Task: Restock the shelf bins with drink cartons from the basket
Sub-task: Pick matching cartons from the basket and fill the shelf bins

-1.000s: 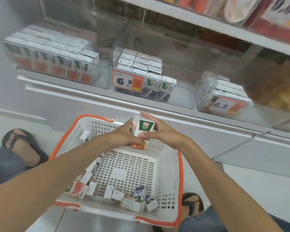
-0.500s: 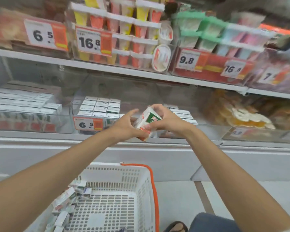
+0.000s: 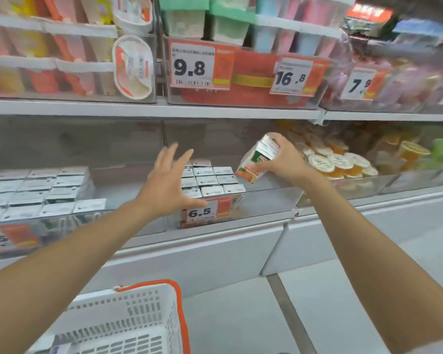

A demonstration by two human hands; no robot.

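Since the right hand (image 3: 284, 162) is up at the middle bin (image 3: 264, 203) with product in it, I read this as the placing step, not the picking one. Biggest first: the shelf unit (image 3: 143, 109) fills the frame, with the middle bin on its lower level. The basket (image 3: 128, 310) sits on the floor below and left of that bin. Only its far corner shows, so I can't tell how much stock is left. The left bin (image 3: 128, 200) is just beside the middle bin, packed with white-topped cartons. To the bin's right are orange cups (image 3: 338, 162), not our concern. The stocked cartons (image 3: 210, 178) stand in upright rows across the bin's left and middle; its right end is bare, so that's the gap. The left hand (image 3: 166, 185) hovers in front of the bin's left half, fingers straight and spread, holding nothing. I can't tell whether the thumb touches the front wall. The right hand is above the bin's bare end, fingers and thumb wrapped round the held cartons (image 3: 256, 162). These look like a few pressed together, tilted, tops leaning away from the rows; the count isn't readable. The 6.5 price tag (image 3: 202, 213) is on the bin's front wall. Next move, as I judge it: bring the pack upright, lower it into the bare end flush to the rows, and release without knocking the neighbours. The left hand could steady the rows.
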